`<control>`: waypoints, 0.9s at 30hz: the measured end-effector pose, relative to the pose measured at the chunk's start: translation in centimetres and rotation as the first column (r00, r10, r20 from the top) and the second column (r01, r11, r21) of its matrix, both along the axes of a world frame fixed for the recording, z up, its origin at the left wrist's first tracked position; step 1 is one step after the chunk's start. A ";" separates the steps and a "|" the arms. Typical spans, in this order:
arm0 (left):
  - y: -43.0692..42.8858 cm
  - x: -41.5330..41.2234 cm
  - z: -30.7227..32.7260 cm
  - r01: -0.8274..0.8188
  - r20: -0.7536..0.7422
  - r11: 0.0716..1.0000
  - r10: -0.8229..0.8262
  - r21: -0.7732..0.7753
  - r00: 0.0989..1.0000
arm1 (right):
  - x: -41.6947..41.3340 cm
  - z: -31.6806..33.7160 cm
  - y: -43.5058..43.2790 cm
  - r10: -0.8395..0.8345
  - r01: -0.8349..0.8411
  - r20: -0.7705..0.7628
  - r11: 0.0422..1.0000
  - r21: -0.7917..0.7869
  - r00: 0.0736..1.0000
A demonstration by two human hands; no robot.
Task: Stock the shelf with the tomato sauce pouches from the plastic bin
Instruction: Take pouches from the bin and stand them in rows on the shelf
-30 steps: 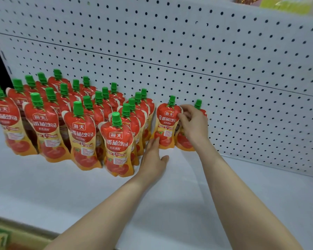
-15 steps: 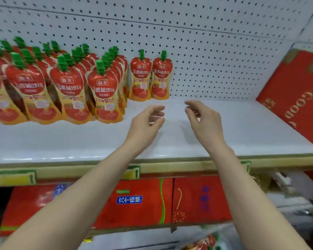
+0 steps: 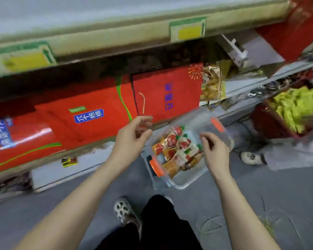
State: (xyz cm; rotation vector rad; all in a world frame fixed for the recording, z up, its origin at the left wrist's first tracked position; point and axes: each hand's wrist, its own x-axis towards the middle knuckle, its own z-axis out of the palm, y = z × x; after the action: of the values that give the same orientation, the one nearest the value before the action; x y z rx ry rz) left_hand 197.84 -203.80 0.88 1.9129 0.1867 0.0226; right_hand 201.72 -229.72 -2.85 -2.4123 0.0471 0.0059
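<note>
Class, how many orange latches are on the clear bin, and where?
2. One orange latch sits at the plastic bin's near-left end; the other at its far-right end, just above the right hand. None seems hidden.

A shop: price-labelled shelf (image 3: 116,32) above boxed goods (image 3: 90,103).

Person, viewed from own head height. Left hand (image 3: 132,134) and right hand (image 3: 215,150) bare. Both forearms (image 3: 90,192) bare down to the bottom frame edge. Black trousers (image 3: 163,222), plain fabric, loose cut. One clog (image 3: 125,212) in view beside the trouser leg: pale, rounded toe, upper pierced with dark oval holes, surface looks scuffed or soiled. Finer detail lost to blur.
</note>
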 end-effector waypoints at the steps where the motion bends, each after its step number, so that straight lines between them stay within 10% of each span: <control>1: -1.2 -0.3 -1.9 0.022 -0.062 1.000 -0.023 -0.012 0.998 | -0.4 -2.2 -1.4 -0.021 0.016 -0.102 0.999 -0.047 0.995; 9: -9.9 1.1 -15.2 0.054 -0.362 0.998 -0.061 -0.031 0.930 | 4.7 -15.7 -5.9 -0.029 -0.079 -0.642 0.987 -0.139 0.766; 16: -15.0 4.0 -23.9 0.060 -0.446 0.995 -0.019 0.078 0.895 | 9.4 -24.8 -6.0 0.205 -0.307 -0.728 0.952 -0.007 0.654; 23: -18.6 5.7 -28.1 0.198 -0.491 0.971 -0.108 0.135 0.864 | 11.3 -21.6 -7.4 0.185 0.393 -0.808 0.799 0.455 0.560; 27: -18.6 6.5 -27.3 0.086 -0.438 0.959 0.043 0.270 0.898 | 13.2 -20.9 -8.2 0.270 0.508 -0.794 0.646 0.569 0.545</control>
State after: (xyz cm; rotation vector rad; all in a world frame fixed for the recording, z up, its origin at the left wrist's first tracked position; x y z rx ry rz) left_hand 204.34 -222.39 -26.44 2.1857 0.4906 -0.4262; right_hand 214.92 -237.91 -23.72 -1.3036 0.5727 0.9565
